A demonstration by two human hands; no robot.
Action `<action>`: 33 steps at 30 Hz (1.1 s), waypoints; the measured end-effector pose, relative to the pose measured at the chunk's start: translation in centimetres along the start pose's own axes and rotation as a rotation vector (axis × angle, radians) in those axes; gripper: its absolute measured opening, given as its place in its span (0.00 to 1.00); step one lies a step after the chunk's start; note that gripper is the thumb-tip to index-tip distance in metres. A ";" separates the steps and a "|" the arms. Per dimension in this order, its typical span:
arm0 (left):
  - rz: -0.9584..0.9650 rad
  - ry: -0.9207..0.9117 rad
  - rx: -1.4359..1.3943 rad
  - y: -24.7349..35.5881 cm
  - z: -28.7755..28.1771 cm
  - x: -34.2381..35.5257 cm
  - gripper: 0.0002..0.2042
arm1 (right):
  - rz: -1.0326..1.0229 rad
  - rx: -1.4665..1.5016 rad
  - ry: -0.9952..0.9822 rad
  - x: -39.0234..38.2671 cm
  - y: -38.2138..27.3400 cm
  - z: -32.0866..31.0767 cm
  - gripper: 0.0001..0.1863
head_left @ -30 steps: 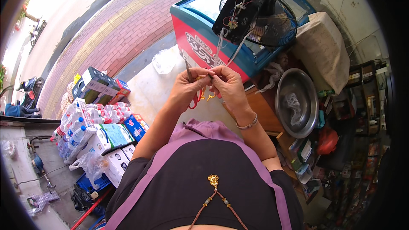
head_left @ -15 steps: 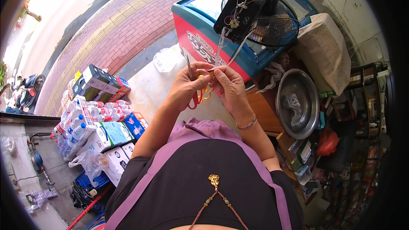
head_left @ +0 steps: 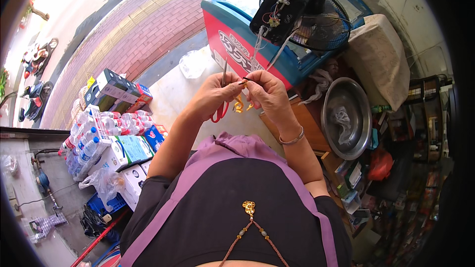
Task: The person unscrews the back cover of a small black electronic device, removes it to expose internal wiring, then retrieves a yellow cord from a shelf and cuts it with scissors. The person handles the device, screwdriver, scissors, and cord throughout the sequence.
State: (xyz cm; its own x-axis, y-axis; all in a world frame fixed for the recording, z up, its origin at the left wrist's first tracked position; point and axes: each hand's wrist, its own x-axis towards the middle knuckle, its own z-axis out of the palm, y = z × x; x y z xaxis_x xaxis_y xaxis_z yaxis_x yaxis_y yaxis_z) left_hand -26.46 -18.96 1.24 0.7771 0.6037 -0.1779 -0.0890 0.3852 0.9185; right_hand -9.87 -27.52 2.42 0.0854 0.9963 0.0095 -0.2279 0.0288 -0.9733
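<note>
Both hands meet in front of my chest. My left hand (head_left: 219, 91) is closed round a pair of scissors (head_left: 219, 113), its red handle loop hanging below the palm and its narrow blades pointing up past the fingers. Between the fingertips of both hands sits a small dark piece with a yellow strip (head_left: 239, 104) curling down from it; its exact kind cannot be made out. My right hand (head_left: 267, 93) pinches this strip near its dark end, thumb against forefinger. The fingers hide most of the dark piece.
A chest freezer (head_left: 232, 44) with a fan (head_left: 321, 22) and an opened black housing (head_left: 284, 7) on top stands ahead. To the right is a metal basin (head_left: 366, 123) holding a plastic bag. Packs of bottles (head_left: 89, 148) and boxes (head_left: 131, 151) stand at left.
The strip's dark end shows more clearly between my fingertips. The yellow strip now hangs in separate curls, and the scissors' handle has shifted slightly left.
</note>
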 end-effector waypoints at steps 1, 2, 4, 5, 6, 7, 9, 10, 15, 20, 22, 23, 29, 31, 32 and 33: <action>0.002 -0.004 0.006 0.1 0.2 0.0 0.10 | -0.004 0.025 0.004 0.0 0.0 0.0 0.06; 0.004 -0.008 0.012 0.2 0.4 -0.1 0.10 | 0.005 0.120 -0.006 0.1 0.4 -0.1 0.05; 0.002 -0.026 0.012 0.5 0.6 -0.2 0.11 | 0.025 0.310 -0.028 0.3 1.2 -0.4 0.05; -0.001 -0.040 0.006 0.6 0.5 -0.3 0.11 | 0.028 0.296 -0.044 0.3 1.1 -0.5 0.05; -0.005 -0.054 -0.001 0.7 0.4 -0.3 0.11 | 0.031 0.282 -0.059 0.3 0.9 -0.6 0.05; -0.004 -0.056 0.027 0.8 0.3 -0.4 0.11 | 0.034 0.270 -0.076 0.3 0.6 -0.7 0.05; -0.003 -0.061 0.082 1.0 0.0 -0.4 0.12 | 0.021 0.152 -0.135 0.3 -0.3 -0.9 0.03; -0.027 -0.065 0.067 1.1 -0.3 -0.3 0.12 | 0.014 0.092 -0.165 0.3 -0.8 -0.9 0.03; -0.108 -0.045 -0.014 2.1 -1.0 0.0 0.10 | -0.320 -0.478 -0.191 0.9 -2.6 -0.6 0.06; -0.149 -0.005 -0.111 2.6 -0.7 0.1 0.09 | -0.743 -0.805 0.023 1.4 -1.9 -0.1 0.09; -0.136 0.033 -0.132 2.5 -0.3 0.1 0.08 | -0.855 -0.864 0.090 1.7 -1.2 0.0 0.10; -0.135 0.050 -0.161 2.5 -0.1 0.0 0.08 | -0.903 -0.898 0.101 1.8 -1.1 0.0 0.10; -0.127 0.051 -0.502 1.3 0.6 0.2 0.06 | -0.982 -0.928 0.129 1.8 -0.4 0.2 0.11; -0.129 0.086 -0.531 1.1 0.7 0.2 0.06 | -0.957 -0.899 0.126 1.6 -0.3 0.2 0.12; -0.131 0.103 -0.544 1.0 0.8 0.2 0.06 | -0.954 -0.885 0.122 1.6 -0.2 0.2 0.13; -0.139 0.108 -0.556 1.0 0.9 0.2 0.06 | -0.951 -0.870 0.118 1.6 0.1 0.2 0.13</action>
State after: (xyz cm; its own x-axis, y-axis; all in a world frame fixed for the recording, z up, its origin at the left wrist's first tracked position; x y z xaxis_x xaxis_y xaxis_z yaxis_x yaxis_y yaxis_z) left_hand -25.85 -19.02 2.46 0.7398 0.5777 -0.3449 -0.3274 0.7569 0.5656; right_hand -9.91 -25.95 2.42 -0.0409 0.5994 0.7994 0.6674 0.6118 -0.4246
